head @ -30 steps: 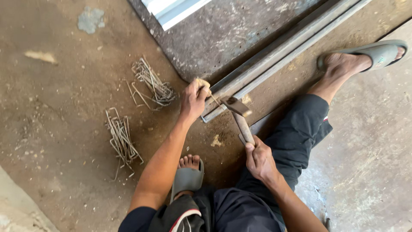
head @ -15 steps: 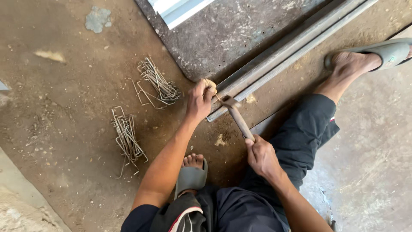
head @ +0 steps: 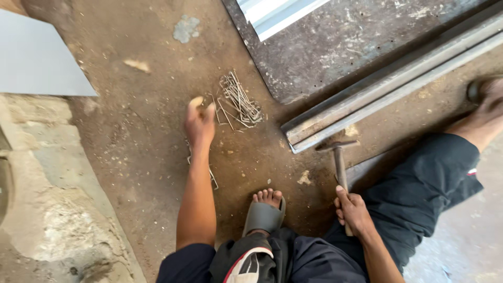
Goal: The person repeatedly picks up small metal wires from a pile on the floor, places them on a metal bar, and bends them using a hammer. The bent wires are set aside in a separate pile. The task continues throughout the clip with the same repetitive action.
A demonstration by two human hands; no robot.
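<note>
From my seat I cannot settle much about the left hand [head: 199,121]: it hangs over the dirt floor [head: 131,152] with fingers loosely curled, thumb and forefinger tips apart, and I cannot tell whether anything sits between them. Beneath its wrist and forearm a second bundle of bent wire pieces [head: 211,177] is almost wholly hidden; I see only a few ends poking out beside the arm. The first wire bundle [head: 240,99] lies in the open just right of that hand, not touching it; the strands are too many and too tangled for me to count.

The right hand [head: 352,212] is wrapped firmly around the lower handle of one hammer [head: 339,157], whose head rests near the end of the long metal channel [head: 377,99]. That channel runs off the right edge, so its length is cut off. I count two parallel rails in it.

Two feet show: one in a grey slide sandal [head: 264,216] between the arms, toes visible, and one at the right edge [head: 484,107], cropped and blurred. A dark worn board [head: 335,47] lies behind the channel, a pale corrugated sheet [head: 275,13] is cut off at the top, and one flat grey panel [head: 36,57] lies upper left.
</note>
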